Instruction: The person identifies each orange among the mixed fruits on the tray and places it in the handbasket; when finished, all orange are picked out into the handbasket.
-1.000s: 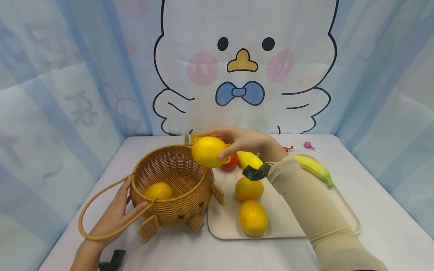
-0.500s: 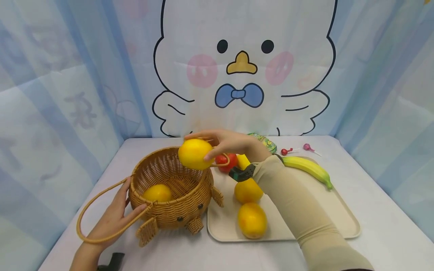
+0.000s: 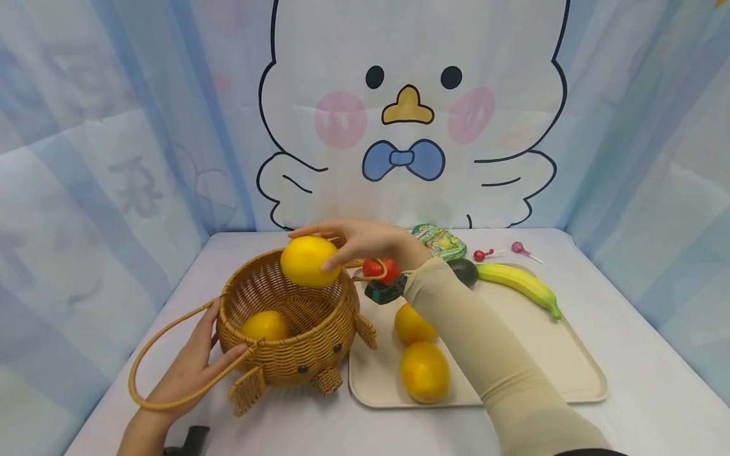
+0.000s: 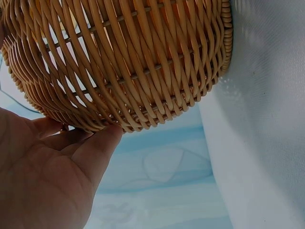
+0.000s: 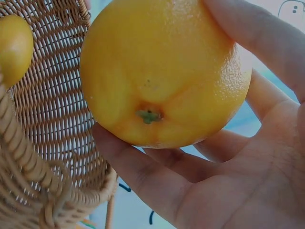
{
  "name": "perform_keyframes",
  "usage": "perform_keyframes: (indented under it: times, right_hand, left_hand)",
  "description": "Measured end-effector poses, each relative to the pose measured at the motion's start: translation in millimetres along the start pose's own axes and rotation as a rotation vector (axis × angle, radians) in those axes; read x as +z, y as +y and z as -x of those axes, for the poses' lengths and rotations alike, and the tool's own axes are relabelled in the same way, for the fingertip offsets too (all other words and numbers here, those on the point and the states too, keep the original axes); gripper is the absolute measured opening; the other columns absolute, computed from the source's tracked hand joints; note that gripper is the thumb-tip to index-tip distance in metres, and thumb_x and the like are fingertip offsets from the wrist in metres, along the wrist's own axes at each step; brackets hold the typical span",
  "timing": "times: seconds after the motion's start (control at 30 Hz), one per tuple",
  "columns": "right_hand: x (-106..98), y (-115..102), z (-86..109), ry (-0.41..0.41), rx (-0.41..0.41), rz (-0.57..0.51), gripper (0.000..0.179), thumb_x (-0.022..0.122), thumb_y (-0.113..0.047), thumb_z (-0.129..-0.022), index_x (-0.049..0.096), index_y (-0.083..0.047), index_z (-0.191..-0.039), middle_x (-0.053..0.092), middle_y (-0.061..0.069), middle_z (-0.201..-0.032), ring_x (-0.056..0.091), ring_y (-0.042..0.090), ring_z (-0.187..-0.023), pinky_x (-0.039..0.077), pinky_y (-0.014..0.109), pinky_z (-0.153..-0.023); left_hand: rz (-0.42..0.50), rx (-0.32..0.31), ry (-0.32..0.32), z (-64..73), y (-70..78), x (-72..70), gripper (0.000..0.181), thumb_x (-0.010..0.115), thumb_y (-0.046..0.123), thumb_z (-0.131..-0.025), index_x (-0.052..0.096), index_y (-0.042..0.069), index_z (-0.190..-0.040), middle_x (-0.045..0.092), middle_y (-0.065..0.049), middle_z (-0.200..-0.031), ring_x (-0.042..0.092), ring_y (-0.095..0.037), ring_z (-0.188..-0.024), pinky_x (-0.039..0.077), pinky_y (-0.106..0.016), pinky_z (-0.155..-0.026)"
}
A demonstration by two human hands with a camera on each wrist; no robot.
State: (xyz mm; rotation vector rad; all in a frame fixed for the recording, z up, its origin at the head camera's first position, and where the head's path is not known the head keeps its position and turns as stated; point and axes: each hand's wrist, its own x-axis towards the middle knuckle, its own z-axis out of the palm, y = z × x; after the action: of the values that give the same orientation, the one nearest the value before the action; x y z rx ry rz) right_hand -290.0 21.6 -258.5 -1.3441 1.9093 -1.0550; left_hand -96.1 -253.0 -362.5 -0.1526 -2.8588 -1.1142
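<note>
My right hand [image 3: 373, 244] holds an orange [image 3: 308, 261] with thumb and fingers, over the far right rim of the wicker basket [image 3: 285, 361]. The green stem end of this orange shows in the right wrist view. Another yellow-orange fruit [image 3: 267, 325] lies inside the basket. My left hand [image 3: 185, 373] rests against the basket's left side, below the carrying handle [image 3: 139, 354]. Its thumb lies at the near rim. In the left wrist view, extended fingertips [image 4: 107, 138] touch the woven wall.
Right of the basket, a beige tray [image 3: 536, 354] bears two more yellow-orange fruits [image 3: 424, 372], a red fruit [image 3: 383, 271], a dark green fruit [image 3: 464, 272] and a banana [image 3: 519, 282]. Behind it are a green packet [image 3: 440, 240] and two lollipops [image 3: 518, 247].
My right hand has carried the orange leftward, from beside the right rim to above the basket's opening. The sleeve now uncovers the packet and dark green fruit. My left hand stays at the basket.
</note>
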Motion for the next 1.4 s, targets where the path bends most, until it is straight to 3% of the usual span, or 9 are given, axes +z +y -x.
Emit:
perform_keyframes:
  times: [0.27, 0.4, 0.63, 0.83, 1.07, 1.4]
  right_hand:
    - [0.8, 2.3, -20.8, -0.043, -0.036, 0.001, 0.069, 0.067, -0.014, -0.086, 0.036, -0.025, -0.146, 0.039, -0.002, -0.149, 0.045, 0.016, -0.129, 0.045, 0.033, -0.107]
    - [1.8, 0.4, -27.1, -0.029, -0.004, 0.020, 0.069, 0.069, -0.019, -0.085, 0.037, -0.029, -0.145, 0.041, -0.004, -0.148, 0.045, 0.015, -0.128, 0.045, 0.033, -0.105]
    - [6.7, -6.7, -38.6, -0.030, 0.057, 0.019, 0.066, 0.071, -0.025, -0.084, 0.040, -0.036, -0.142, 0.042, -0.005, -0.146, 0.051, 0.018, -0.115, 0.054, 0.036, -0.086]
    - [10.5, -5.7, -54.4, -0.051, 0.055, 0.039, 0.066, 0.071, -0.023, -0.084, 0.042, -0.035, -0.141, 0.038, -0.011, -0.149, 0.038, 0.014, -0.134, 0.045, 0.031, -0.104]
    - [17.5, 2.8, -69.2, -0.100, 0.040, -0.060, 0.068, 0.069, -0.012, -0.084, 0.040, -0.023, -0.144, 0.040, -0.004, -0.148, 0.044, 0.014, -0.127, 0.051, 0.027, -0.098]
    - [19.0, 5.5, -73.6, -0.104, 0.091, -0.089, 0.065, 0.069, -0.014, -0.085, 0.042, -0.028, -0.142, 0.042, 0.000, -0.145, 0.049, 0.014, -0.122, 0.053, 0.028, -0.096]
  left_hand:
    - [0.000, -0.004, -0.002, -0.6, 0.2, 0.6, 0.091, 0.054, 0.041, -0.094, -0.013, 0.017, -0.151, -0.009, -0.018, -0.158, 0.010, -0.047, -0.143, 0.028, -0.065, -0.109]
    - [-0.008, 0.003, 0.003, -0.3, 0.8, 0.0, 0.091, 0.054, 0.041, -0.094, -0.013, 0.018, -0.151, -0.008, -0.018, -0.159, 0.012, -0.046, -0.143, 0.029, -0.064, -0.108]
    - [-0.004, -0.010, -0.002, 0.6, 0.3, -0.5, 0.091, 0.054, 0.042, -0.094, -0.013, 0.018, -0.151, -0.008, -0.018, -0.159, 0.010, -0.046, -0.143, 0.028, -0.065, -0.108]
    - [0.011, -0.015, -0.009, -1.0, 0.5, -0.7, 0.091, 0.053, 0.043, -0.094, -0.014, 0.018, -0.151, -0.009, -0.018, -0.159, 0.009, -0.046, -0.143, 0.028, -0.065, -0.109]
    - [0.009, -0.017, -0.007, -0.5, -1.1, 0.9, 0.091, 0.053, 0.042, -0.094, -0.013, 0.017, -0.151, -0.008, -0.019, -0.158, 0.010, -0.046, -0.143, 0.028, -0.065, -0.109]
    - [0.010, -0.024, -0.006, -1.5, -0.9, 1.5, 0.092, 0.053, 0.044, -0.094, -0.011, 0.013, -0.152, -0.007, -0.020, -0.158, 0.010, -0.046, -0.143, 0.027, -0.066, -0.109]
